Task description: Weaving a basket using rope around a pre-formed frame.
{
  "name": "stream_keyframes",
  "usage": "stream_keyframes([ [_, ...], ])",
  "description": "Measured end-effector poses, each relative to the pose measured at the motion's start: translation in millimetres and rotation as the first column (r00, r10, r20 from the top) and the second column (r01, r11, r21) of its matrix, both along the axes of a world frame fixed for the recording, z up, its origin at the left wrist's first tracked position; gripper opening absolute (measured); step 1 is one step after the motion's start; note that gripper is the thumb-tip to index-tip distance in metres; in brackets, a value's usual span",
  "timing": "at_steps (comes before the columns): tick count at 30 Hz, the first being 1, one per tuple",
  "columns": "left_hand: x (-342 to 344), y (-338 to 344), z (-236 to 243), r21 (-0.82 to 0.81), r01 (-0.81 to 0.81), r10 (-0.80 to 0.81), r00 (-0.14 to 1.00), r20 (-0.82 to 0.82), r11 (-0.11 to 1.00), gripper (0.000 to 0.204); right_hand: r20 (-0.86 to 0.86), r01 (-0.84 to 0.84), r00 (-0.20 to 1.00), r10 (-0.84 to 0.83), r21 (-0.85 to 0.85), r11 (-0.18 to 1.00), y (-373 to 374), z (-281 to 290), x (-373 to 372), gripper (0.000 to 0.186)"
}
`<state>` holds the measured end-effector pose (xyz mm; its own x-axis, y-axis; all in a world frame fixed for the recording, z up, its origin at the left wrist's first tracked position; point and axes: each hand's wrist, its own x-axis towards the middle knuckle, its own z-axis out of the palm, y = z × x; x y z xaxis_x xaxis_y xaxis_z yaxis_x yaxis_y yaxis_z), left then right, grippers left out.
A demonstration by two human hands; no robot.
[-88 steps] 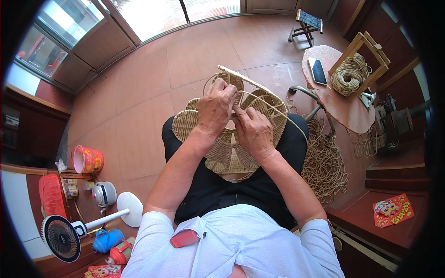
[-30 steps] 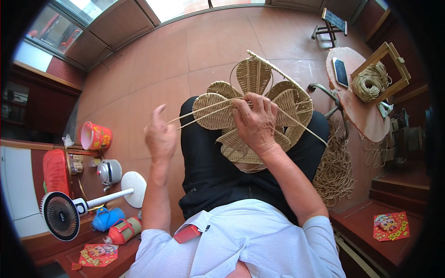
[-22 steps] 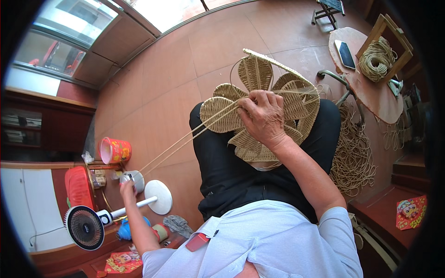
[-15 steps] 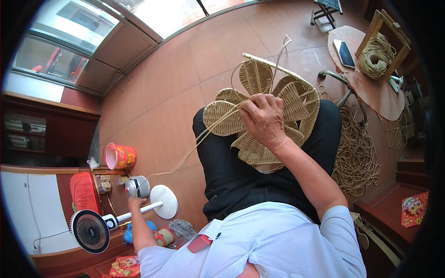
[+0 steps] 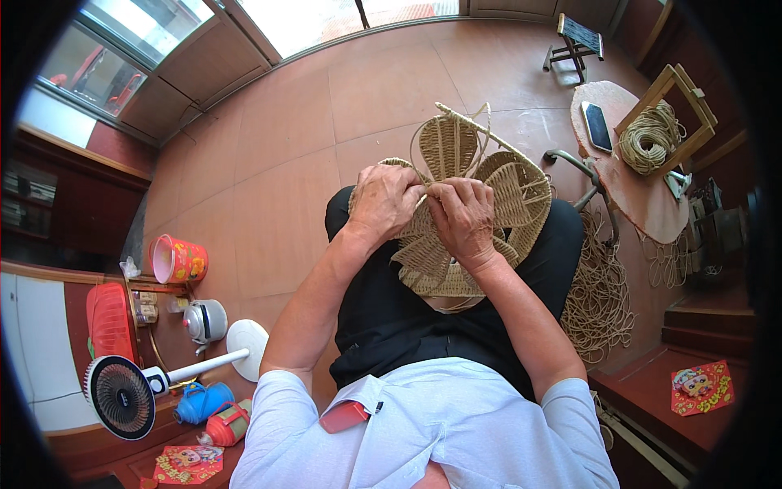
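Observation:
Resting across my thighs is a tan woven piece point(image 5: 521, 196), shaped like a flower with several rounded petals inside a corded rim. My left hand point(image 5: 381, 204) reaches in at the flower's left side, fingers pinched together at the middle. Right beside it, nearly fingertip to fingertip, my right hand point(image 5: 466, 218) is closed over the centre. Both seem to grip a thin straw cord point(image 5: 414, 145), which loops up above the hands beside the top petal point(image 5: 447, 147). The hands cover the flower's centre and part of the left petals.
A heap of loose cord point(image 5: 599, 301) lies on the floor by my right leg. Beyond it stands a wooden slab table point(image 5: 599, 94) with a phone point(image 5: 596, 126), a cord coil point(image 5: 652, 138) and a wooden frame. At left are a bucket point(image 5: 181, 259), a kettle point(image 5: 205, 320) and a fan point(image 5: 120, 398).
My left hand has come from far out at lower left up to the woven piece, beside my right hand. The cord stretched out to the left is now drawn in, looping above the hands.

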<state>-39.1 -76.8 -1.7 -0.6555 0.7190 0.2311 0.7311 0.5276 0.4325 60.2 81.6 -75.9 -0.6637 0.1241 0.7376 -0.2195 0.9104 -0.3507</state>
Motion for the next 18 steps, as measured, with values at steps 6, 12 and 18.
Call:
stream_keyframes([
  [6, -27, -69, -51, 0.435, -0.239, 0.256, 0.966, 0.019, 0.868, 0.012, 0.005, 0.009, 1.000, -0.009, -0.003, 1.000, -1, 1, 1, 0.018],
  [12, -39, -422, -92, 0.409, -0.877, 0.652, 0.466, 0.599, 0.251, 0.016, -0.013, 0.045, 0.999, -0.046, -0.086, 0.995, -6, 5, -4, 0.013],
  [18, 115, -653, -178, 0.159, -0.645, 0.474, -0.350, 0.808, -0.748, 0.015, 0.001, 0.090, 0.996, -0.091, -0.130, 0.987, -9, 8, -9, 0.013],
])
